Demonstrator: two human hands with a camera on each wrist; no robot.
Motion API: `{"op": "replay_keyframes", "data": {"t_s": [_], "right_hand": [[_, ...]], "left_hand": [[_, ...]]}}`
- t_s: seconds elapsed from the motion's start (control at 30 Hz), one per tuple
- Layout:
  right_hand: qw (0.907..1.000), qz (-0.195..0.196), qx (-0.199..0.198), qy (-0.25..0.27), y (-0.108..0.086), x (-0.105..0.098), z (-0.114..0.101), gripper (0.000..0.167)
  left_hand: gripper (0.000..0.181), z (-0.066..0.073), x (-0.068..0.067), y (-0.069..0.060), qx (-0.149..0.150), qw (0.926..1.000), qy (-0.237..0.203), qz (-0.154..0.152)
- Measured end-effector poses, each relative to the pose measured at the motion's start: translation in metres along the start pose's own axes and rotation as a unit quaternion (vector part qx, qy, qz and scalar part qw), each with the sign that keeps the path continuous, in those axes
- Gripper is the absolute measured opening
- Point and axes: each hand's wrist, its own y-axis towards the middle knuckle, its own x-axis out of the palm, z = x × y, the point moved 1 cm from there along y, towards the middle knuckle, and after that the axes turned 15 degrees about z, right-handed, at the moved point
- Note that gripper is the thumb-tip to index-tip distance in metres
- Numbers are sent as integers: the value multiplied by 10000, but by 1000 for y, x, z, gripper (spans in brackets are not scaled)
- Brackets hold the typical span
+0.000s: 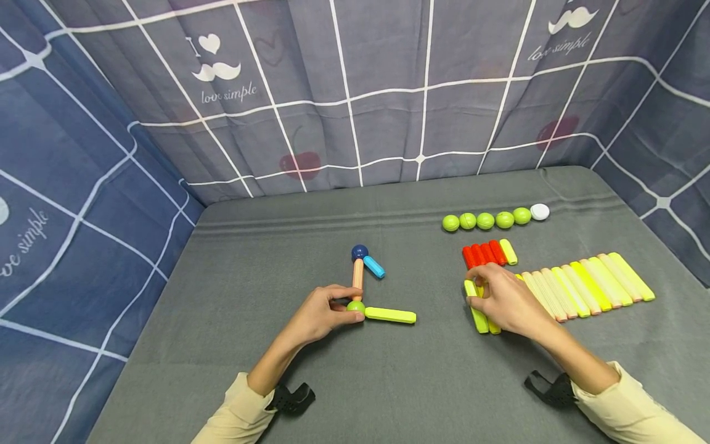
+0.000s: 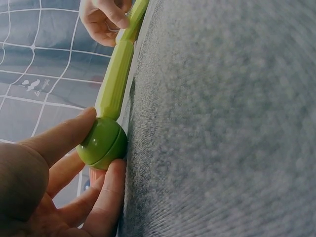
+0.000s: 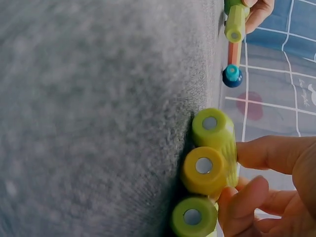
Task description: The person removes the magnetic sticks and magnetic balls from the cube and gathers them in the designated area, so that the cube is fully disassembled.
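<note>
In the head view my left hand (image 1: pixel 322 314) pinches a green ball (image 1: pixel 355 306) between thumb and fingers. A ribbed orange stick (image 1: pixel 357 275) runs from that ball to a dark blue ball (image 1: pixel 359 252), which carries a short light blue stick (image 1: pixel 374 267). From the green ball a long yellow-green stick (image 1: pixel 391 315) points right. My right hand (image 1: pixel 507 299) has its thumb and curled fingers on the leftmost yellow-green stick (image 1: pixel 477 311) of a row. The right wrist view shows a yellow stick (image 3: pixel 203 168) beside it, with metal discs in the ends.
A row of long yellow and pale sticks (image 1: pixel 590 285) extends right of my right hand. Behind it lie short red sticks (image 1: pixel 485 253) with one short yellow-green stick (image 1: pixel 508 251). Farther back are several green balls (image 1: pixel 485 221) and a white ball (image 1: pixel 540 212). Checked curtain (image 1: pixel 383 123) encloses the grey surface.
</note>
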Motion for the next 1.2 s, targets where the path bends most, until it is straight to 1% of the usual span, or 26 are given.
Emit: {"op": "replay_keyframes", "data": {"t_s": [0.13, 0.27, 0.4, 0.47, 0.57, 0.63, 0.73, 0.83, 1.0, 1.2], "right_hand": [[10000, -6, -23, 22, -1, 0, 3, 32], [9999, 19, 1, 150, -2, 0, 1, 38], [9988, 55, -6, 480, -5, 4, -9, 38], [9976, 13, -84, 687, -7, 9, -17, 35], [9948, -167, -313, 957, -9, 21, -31, 32], [9918, -367, -514, 1112, -10, 29, -40, 30], [9881, -699, -689, 1184, -9, 43, -54, 29], [9858, -972, -739, 1149, -7, 55, -64, 28], [9833, -1212, -748, 1132, -2, 66, -71, 29], [9758, -1535, -702, 1391, 5, 70, -68, 30]], "left_hand": [[43, 0, 0, 0, 14, 10000, -13, -4], [43, 0, 0, 0, -1, 10000, -24, -3], [44, 0, -1, 0, -2, 10000, 22, 13], [44, 0, -1, 0, 34, 10000, 59, 12], [44, 0, 0, 0, 73, 9999, 86, 23], [44, 0, 0, 0, 61, 10000, 72, 17], [44, -1, 1, 0, 12, 10000, 41, 25], [44, -1, 1, 0, -22, 10000, 26, 4], [44, 0, 1, 0, 2, 10000, -18, -11], [44, 1, 0, -1, -98, 9999, 56, 43]]}}
